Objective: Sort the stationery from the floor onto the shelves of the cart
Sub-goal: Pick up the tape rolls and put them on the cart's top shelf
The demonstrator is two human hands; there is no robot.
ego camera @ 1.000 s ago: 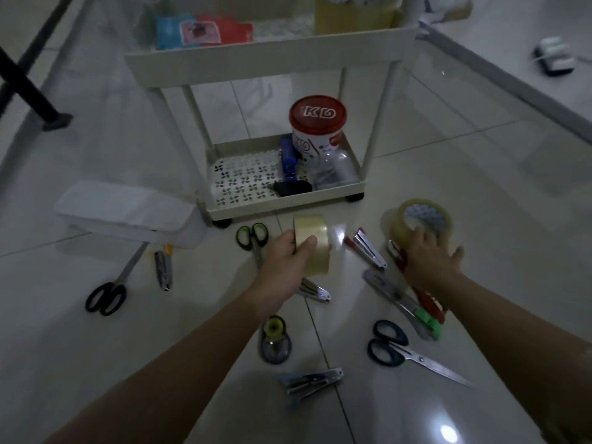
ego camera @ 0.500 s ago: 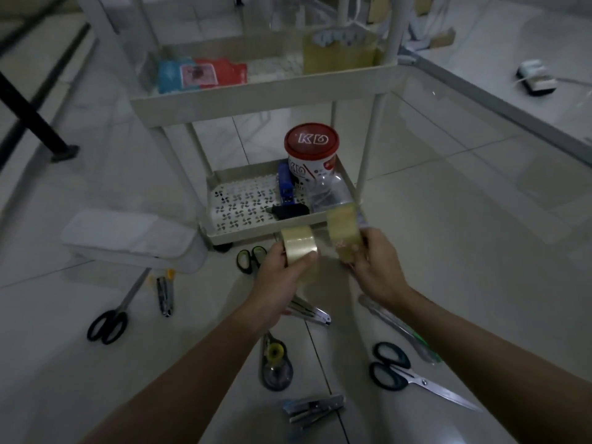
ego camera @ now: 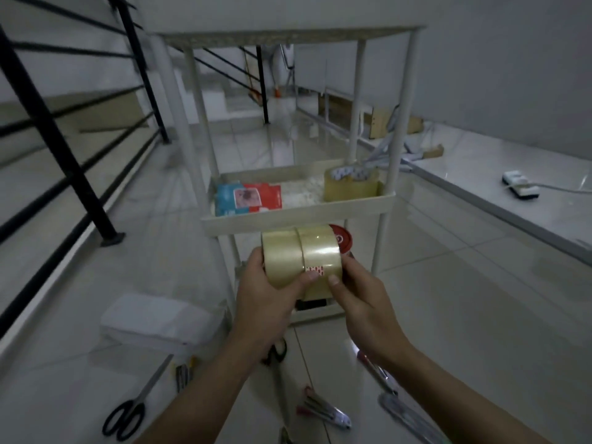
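Two rolls of clear packing tape are pressed side by side in front of the white cart (ego camera: pixel 294 216). My left hand (ego camera: pixel 269 296) grips the left tape roll (ego camera: pixel 282 257); my right hand (ego camera: pixel 358 299) grips the right tape roll (ego camera: pixel 320 251). Both rolls hover just below the front rim of the cart's middle shelf. That shelf holds a blue and red packet (ego camera: pixel 248 198) and more tape rolls (ego camera: pixel 350 185). A red-lidded tub (ego camera: pixel 342 240) on the bottom shelf shows behind the rolls. Scissors (ego camera: pixel 134 405), staplers (ego camera: pixel 323 410) and a cutter (ego camera: pixel 413 421) lie on the floor.
A white box (ego camera: pixel 157 318) sits on the floor left of the cart. A black stair railing (ego camera: pixel 64 139) runs along the left. A raised ledge (ego camera: pixel 499 200) with a white power strip (ego camera: pixel 520 184) is on the right. Cardboard boxes (ego camera: pixel 384 121) stand behind.
Both hands lifted their tape rolls from the floor up to middle-shelf height and brought them together. The view tilted upward, now showing the cart's top shelf.
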